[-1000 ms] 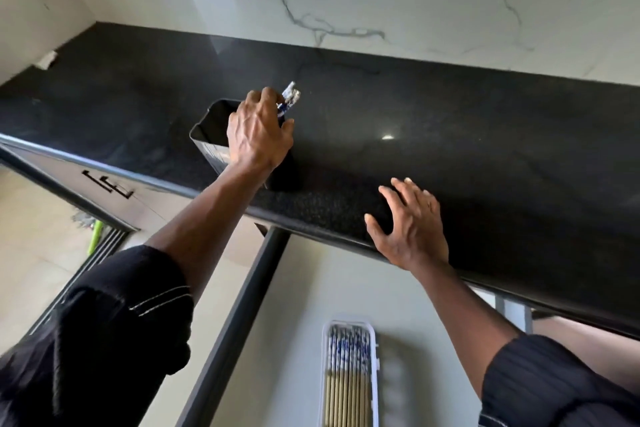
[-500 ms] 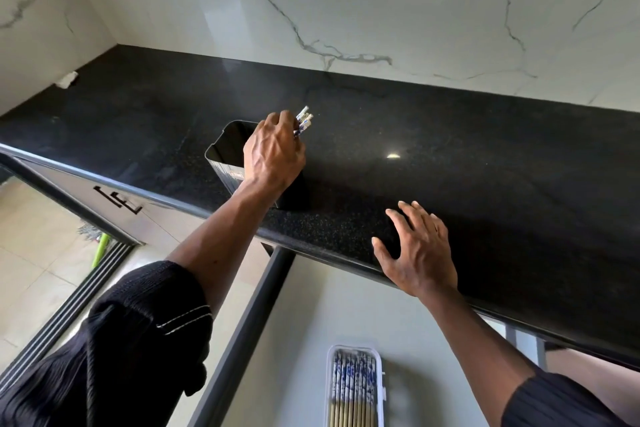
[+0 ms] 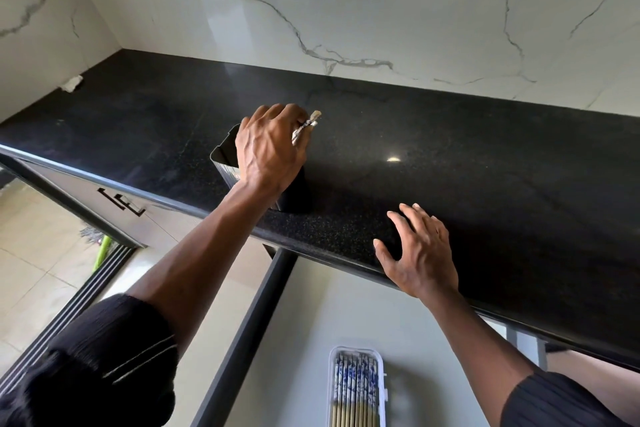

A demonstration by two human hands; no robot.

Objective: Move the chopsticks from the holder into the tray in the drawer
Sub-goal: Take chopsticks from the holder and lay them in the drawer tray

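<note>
A dark rectangular holder [image 3: 225, 163] stands on the black countertop near its front edge. My left hand [image 3: 270, 152] is over the holder, closed around a few chopsticks [image 3: 306, 126] whose blue-and-white tips poke out past my fingers. Flat on the counter's front edge lies my right hand [image 3: 420, 258], fingers spread and holding nothing. Below, in the open drawer [image 3: 311, 340], a clear tray [image 3: 356, 388] holds several chopsticks laid side by side.
The black countertop [image 3: 450, 156] runs back to a white marble wall. A small white scrap [image 3: 72, 83] lies in the far left corner. Cabinet handles [image 3: 121, 203] and a tiled floor with a green-handled broom [image 3: 102, 251] are at the left.
My left hand stays at the holder, and the chopstick tips now lean further right past my fingers. My right hand has kept its place on the counter's front edge.
</note>
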